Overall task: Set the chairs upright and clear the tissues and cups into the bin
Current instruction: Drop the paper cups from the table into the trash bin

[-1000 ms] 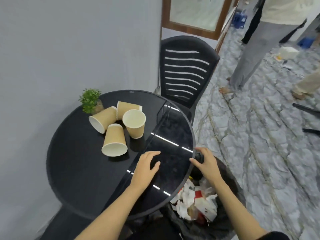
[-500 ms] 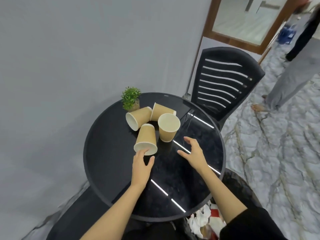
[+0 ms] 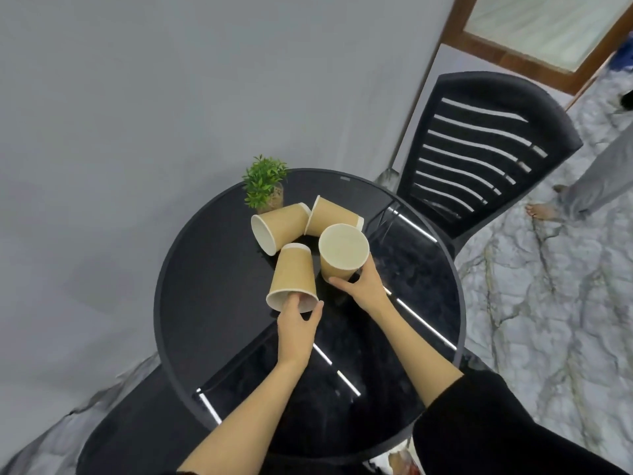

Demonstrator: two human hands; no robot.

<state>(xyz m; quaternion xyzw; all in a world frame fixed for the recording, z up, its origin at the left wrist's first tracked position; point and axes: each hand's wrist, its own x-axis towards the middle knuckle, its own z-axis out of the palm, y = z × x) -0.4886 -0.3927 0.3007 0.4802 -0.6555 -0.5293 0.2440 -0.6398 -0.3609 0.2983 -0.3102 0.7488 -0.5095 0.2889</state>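
Head | left hand (image 3: 297, 323) fingers inside tipped cup (image 3: 292, 281) | right hand (image 3: 363, 284) wraps upright cup (image 3: 342, 255) | cups unprinted

Both arms outstretched, left hand (image 3: 297, 319) fingers curled, right hand (image 3: 360, 282) cupped.

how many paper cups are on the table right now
4. One upright cup in the right hand; one tipped cup at the left hand; two lying by the plant.
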